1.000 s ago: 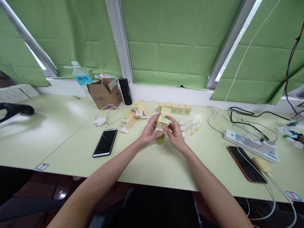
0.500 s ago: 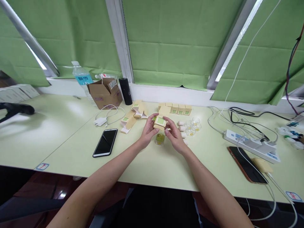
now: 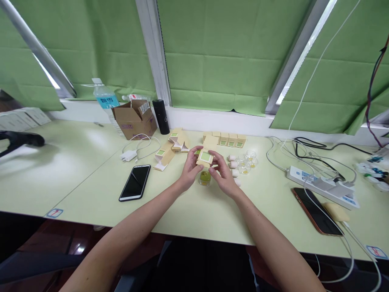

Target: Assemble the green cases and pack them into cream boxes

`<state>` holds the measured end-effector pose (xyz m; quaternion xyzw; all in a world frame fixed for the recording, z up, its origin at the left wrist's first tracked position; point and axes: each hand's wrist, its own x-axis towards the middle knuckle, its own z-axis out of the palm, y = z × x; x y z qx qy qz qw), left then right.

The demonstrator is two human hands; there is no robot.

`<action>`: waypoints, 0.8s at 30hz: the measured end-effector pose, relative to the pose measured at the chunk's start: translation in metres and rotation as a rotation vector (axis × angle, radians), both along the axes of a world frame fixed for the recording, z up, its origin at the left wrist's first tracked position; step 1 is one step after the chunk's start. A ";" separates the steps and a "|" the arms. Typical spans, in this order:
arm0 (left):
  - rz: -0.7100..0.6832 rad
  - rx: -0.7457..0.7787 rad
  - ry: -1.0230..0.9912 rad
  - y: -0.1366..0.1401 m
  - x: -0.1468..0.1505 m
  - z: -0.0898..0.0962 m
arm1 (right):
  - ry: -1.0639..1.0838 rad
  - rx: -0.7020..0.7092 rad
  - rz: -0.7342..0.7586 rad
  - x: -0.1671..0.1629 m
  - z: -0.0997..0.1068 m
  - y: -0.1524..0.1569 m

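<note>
Between my two hands is a small tan cardboard box (image 3: 205,156) with a green window and its end flaps open. My left hand (image 3: 191,168) grips its left side, fingers curled behind it. My right hand (image 3: 223,172) holds the right side, with the thumb near the lower flap. Just below the box, a small clear container with a green lid or filling (image 3: 204,177) stands on the table. To the right are several white, rounded pieces (image 3: 233,164) and several clear cups (image 3: 244,167) with yellow bits in them. More tan boxes (image 3: 165,155) lie open at the left.
A row of tan boxes (image 3: 231,140) stands at the back. Left are a phone (image 3: 135,183), a charger (image 3: 129,155), a brown carton (image 3: 136,123), a water bottle (image 3: 105,99) and a black flask (image 3: 161,117). Right are a power strip (image 3: 322,186), cables and another phone (image 3: 314,211).
My right thumb has shifted slightly left, toward the box's lower flap. The box stays in both hands, its front tilted a little differently.
</note>
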<state>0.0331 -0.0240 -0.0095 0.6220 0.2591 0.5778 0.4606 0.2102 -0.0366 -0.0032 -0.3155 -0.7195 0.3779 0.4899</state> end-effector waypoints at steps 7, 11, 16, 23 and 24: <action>-0.002 0.006 0.001 0.000 0.000 0.000 | -0.001 0.005 0.009 0.000 -0.001 0.000; 0.005 0.011 0.007 -0.002 0.001 0.002 | 0.018 -0.009 0.006 0.000 -0.001 0.001; 0.023 0.025 0.036 -0.005 0.003 0.004 | 0.025 0.004 -0.002 0.000 -0.003 0.003; 0.056 0.044 0.051 -0.004 0.005 0.001 | 0.066 0.013 -0.017 -0.001 -0.002 0.003; 0.060 0.049 0.056 -0.004 0.005 0.000 | 0.071 0.011 -0.017 -0.001 -0.002 0.003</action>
